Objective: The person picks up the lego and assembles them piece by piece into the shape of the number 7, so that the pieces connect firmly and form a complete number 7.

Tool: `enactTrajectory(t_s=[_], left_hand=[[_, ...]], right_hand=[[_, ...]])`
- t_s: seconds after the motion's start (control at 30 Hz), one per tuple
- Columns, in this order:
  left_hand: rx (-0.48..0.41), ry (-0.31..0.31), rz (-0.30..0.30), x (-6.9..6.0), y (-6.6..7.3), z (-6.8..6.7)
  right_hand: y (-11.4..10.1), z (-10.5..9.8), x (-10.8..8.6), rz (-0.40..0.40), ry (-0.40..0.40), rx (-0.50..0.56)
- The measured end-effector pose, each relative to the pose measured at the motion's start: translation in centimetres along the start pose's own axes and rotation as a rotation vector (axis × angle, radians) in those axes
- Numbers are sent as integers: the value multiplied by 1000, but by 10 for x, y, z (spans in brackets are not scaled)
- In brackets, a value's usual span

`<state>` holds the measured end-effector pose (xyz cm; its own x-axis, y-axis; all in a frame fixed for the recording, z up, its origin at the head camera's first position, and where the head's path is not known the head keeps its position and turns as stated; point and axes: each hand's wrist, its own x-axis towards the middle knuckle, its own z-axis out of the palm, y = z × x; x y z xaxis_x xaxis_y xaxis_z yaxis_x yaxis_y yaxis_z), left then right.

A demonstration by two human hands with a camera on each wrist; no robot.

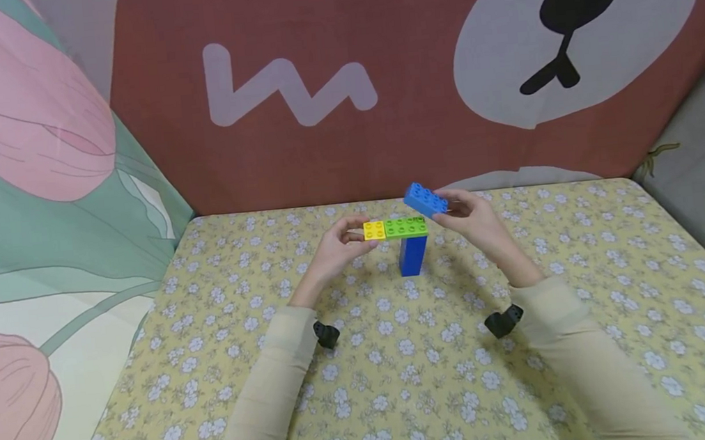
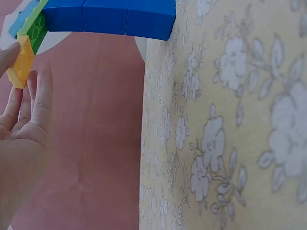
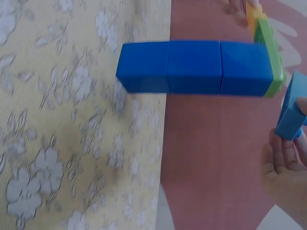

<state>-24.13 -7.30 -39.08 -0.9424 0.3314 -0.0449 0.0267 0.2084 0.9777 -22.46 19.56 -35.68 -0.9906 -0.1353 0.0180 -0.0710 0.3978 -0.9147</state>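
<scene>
One tilted, studded blue brick (image 1: 425, 200) is pinched by right hand (image 1: 475, 220), a yellow brick (image 1: 374, 230) by left hand (image 1: 332, 248).

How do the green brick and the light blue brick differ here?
The green brick is supported by the dark blue tower; the light blue brick is held off it by the right hand. The green brick lies level on top, while the light blue brick is tilted. Both show studs in the head view.
</scene>
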Motion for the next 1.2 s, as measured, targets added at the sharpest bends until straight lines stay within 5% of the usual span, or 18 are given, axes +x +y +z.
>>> enactTrajectory(t_s=[0.77, 1.2], left_hand=[[12, 3, -4, -1, 1, 0], [-3, -3, 29, -2, 2, 0]], right_hand=[[-14, 28, 7, -164, -157, -46], [-15, 33, 8, -139, -177, -3]])
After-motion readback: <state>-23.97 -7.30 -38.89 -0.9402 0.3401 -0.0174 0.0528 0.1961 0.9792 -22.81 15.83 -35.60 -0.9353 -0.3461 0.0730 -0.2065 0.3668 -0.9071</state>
